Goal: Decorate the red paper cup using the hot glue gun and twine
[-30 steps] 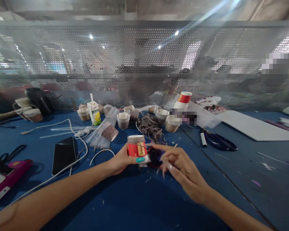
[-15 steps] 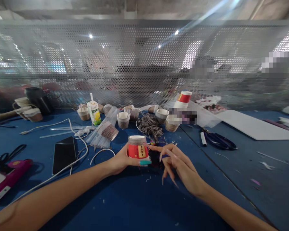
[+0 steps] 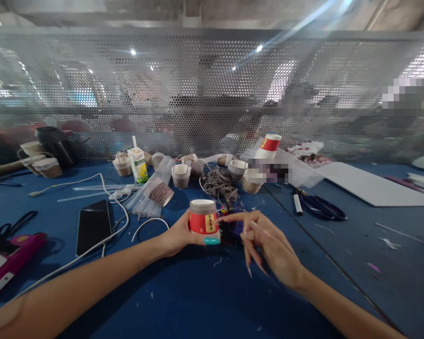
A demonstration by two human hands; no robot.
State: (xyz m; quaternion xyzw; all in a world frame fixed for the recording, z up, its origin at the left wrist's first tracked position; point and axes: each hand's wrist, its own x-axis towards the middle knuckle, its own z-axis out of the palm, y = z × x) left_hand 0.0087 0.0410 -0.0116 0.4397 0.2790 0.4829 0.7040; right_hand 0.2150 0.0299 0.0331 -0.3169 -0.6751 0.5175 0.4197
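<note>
Upside-down paper cup (image 3: 204, 218) upright in left hand (image 3: 178, 235) grip, clamped; right hand (image 3: 268, 247) just beside, fingers spread, forefinger touching its right side.

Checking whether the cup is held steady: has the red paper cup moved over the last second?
Barely: the red paper cup in the left hand has edged slightly right, judged against the twine pile.

Craft workshop — blue workbench (image 3: 183, 301), twine (image 3: 220, 185), scissors (image 3: 321, 207), perforated metal screen (image 3: 212, 89).
</note>
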